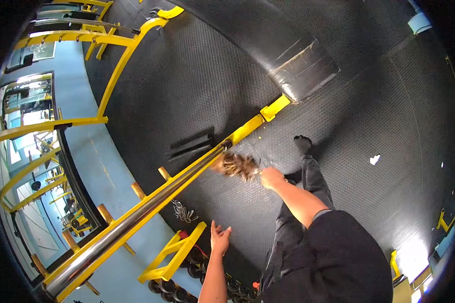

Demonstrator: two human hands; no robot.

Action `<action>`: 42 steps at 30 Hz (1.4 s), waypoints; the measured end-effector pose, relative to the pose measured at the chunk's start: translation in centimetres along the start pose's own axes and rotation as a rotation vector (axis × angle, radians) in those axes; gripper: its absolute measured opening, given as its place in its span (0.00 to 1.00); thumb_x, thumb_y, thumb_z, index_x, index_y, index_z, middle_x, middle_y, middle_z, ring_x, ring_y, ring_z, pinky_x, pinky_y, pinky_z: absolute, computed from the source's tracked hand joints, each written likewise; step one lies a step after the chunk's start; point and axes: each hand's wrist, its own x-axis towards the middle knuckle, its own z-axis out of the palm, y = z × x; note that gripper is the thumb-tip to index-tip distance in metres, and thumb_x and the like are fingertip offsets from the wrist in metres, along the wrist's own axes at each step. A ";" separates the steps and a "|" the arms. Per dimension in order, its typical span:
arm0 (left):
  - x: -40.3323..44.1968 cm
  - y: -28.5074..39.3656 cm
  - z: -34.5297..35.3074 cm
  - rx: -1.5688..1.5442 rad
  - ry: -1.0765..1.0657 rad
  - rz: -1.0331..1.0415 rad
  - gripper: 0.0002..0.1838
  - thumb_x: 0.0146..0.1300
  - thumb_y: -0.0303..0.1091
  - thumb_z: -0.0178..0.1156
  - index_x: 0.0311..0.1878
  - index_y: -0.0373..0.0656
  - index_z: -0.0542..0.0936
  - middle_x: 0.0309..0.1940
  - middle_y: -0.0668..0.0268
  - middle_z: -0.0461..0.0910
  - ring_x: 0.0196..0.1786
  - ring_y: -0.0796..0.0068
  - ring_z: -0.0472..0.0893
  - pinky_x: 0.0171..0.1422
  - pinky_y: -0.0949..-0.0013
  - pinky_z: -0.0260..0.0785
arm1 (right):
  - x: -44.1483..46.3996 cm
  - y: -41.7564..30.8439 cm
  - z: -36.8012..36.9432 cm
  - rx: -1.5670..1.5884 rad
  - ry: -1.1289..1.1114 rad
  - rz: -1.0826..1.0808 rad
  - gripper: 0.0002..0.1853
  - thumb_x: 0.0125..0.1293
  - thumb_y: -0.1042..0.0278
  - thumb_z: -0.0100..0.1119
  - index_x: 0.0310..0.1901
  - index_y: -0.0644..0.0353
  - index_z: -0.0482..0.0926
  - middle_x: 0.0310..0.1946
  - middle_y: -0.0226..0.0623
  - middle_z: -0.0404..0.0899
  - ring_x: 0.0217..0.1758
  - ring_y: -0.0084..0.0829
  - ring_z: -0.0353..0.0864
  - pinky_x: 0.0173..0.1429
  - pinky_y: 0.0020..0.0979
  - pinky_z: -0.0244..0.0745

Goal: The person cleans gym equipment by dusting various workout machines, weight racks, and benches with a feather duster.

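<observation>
Clearly gripped: I see the right hand [272, 178] clenched round the handle of a brown feather duster [237, 165], probably to keep fingers off the plumes, its head beside the yellow-framed steel rail [136, 218].
Free side: left hand [220, 240] open, nothing held, perhaps for balance.
Floor: black textured matting [369, 121], white scrap [374, 159].
Room: pale-blue wall [98, 166], black round-headed dumbbells [168, 287].

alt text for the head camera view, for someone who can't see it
A person's right hand holds a feather duster near the end of a chrome bar on a yellow gym rack; the left hand is open and empty above black textured flooring.
</observation>
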 end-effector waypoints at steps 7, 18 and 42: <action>0.7 -1.0 0.8 -0.069 -0.044 0.050 0.47 0.57 0.38 0.65 0.73 0.44 0.45 0.65 0.47 0.63 0.56 0.61 0.76 0.56 0.62 0.71 | -5.3 0.3 1.4 0.088 -0.025 -0.055 0.13 0.56 0.69 0.53 0.41 0.63 0.81 0.40 0.50 0.81 0.45 0.49 0.81 0.47 0.44 0.77; 2.5 -1.2 0.9 0.002 -0.079 0.041 0.43 0.57 0.38 0.65 0.71 0.42 0.53 0.62 0.49 0.66 0.56 0.60 0.76 0.56 0.63 0.71 | -6.2 3.2 0.6 0.327 0.160 0.352 0.15 0.56 0.70 0.52 0.43 0.68 0.80 0.41 0.58 0.79 0.48 0.52 0.79 0.52 0.45 0.75; 6.3 6.9 8.7 0.484 -0.342 0.304 0.36 0.57 0.46 0.63 0.66 0.42 0.64 0.54 0.51 0.76 0.55 0.58 0.77 0.59 0.62 0.69 | 3.4 16.6 -4.1 0.440 0.632 0.489 0.13 0.56 0.70 0.51 0.41 0.57 0.81 0.41 0.54 0.80 0.48 0.52 0.79 0.52 0.45 0.74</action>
